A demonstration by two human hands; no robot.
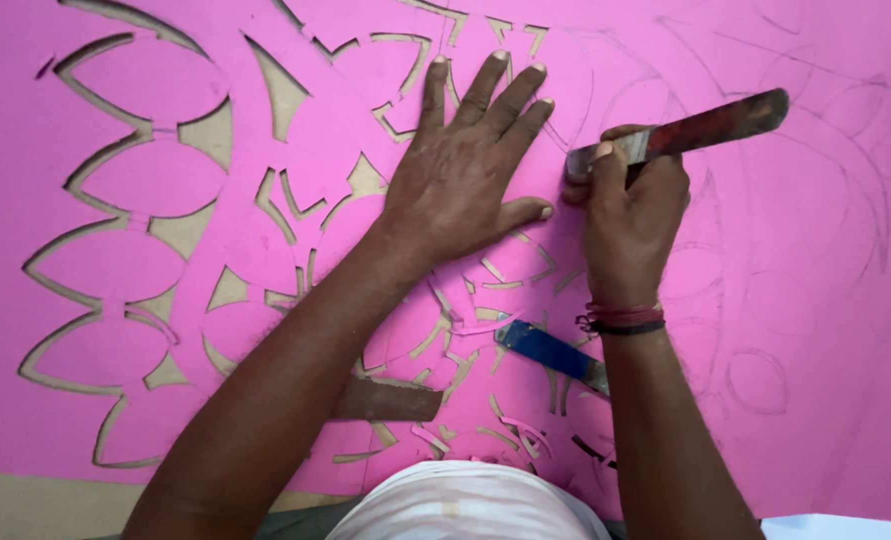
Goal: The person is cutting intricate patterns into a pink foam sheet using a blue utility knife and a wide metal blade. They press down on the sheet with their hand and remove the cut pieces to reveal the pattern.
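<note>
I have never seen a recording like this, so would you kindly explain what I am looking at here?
There is no machine: this single picture comes from a camera worn on a person's head, looking down at their own two hands. A large pink sheet with cut-out petal shapes and pencil lines covers the surface. The left hand lies flat, fingers spread, pressing the sheet down. The right hand grips a dark cutting tool with its tip on the sheet. A blue-handled tool lies loose between the forearms.

Blue-handled tool (550, 352) lying on sheet, brown flat piece (390, 400) nr bottom, w/ pink offcuts (525, 430).
</note>
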